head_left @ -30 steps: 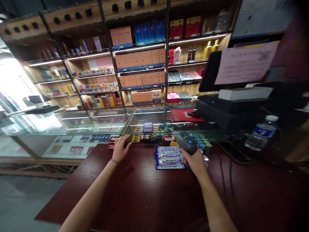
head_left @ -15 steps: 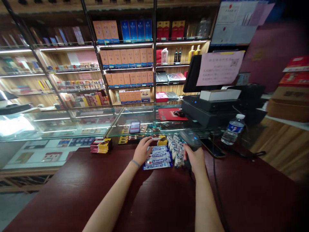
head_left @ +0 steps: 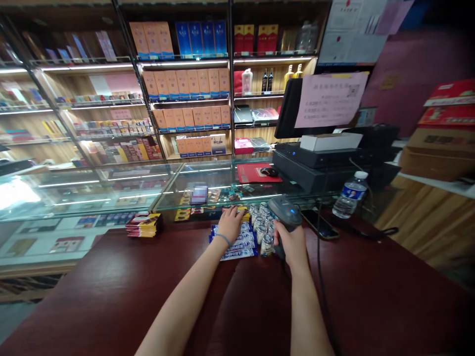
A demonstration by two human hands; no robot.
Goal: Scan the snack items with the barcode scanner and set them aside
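Scanner (head_left: 285, 211): just right of frame centre
Right hand (head_left: 293, 242): clamped round the scanner
Left hand (head_left: 230, 225): mid-frame, over blue-white packets (head_left: 243, 245); cannot tell whether it grips
Small jars (head_left: 266, 245): between packets and scanner

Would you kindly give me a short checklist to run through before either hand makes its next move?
1. Handheld barcode scanner gripped in the right hand: ok.
2. Scanner's blue light lit: ok.
3. Left hand firmly holding a packet: cannot tell; its fingers reach over the yellow-edged packets.
4. Blue-and-white packets uncovered: not ok, the left hand hides part of them.
5. Water bottle capped: ok.
6. Smartphone lying on the counter, apart from both hands: ok.
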